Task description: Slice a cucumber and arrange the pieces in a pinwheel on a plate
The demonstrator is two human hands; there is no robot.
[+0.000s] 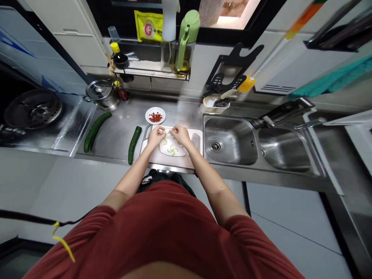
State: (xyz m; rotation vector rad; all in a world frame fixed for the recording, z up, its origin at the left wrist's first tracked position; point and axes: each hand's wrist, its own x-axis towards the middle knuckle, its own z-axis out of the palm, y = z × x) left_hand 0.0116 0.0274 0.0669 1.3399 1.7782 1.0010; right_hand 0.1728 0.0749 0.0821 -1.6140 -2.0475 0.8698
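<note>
A white plate [174, 154] lies on the pale cutting board [154, 155], with thin cucumber slices [172, 150] arranged on it, several of them fanned into a pinwheel. Over the far left of the plate, my left hand [156, 136] is closed in a pinch at a pale cucumber slice. Close beside it, my right hand [180, 135] also pinches, its fingertips at a slice near the plate's far rim. The fingers partly hide these slices. A broad knife blade [196, 142] lies on the board to the right of my right hand.
Behind the board stands a small white dish [155, 115] of chopped red pieces. One cut cucumber [135, 145] and one longer cucumber [95, 131] lie to the left. A steel pot [101, 95] is at the back left. The double sink [231, 141] borders the board's right.
</note>
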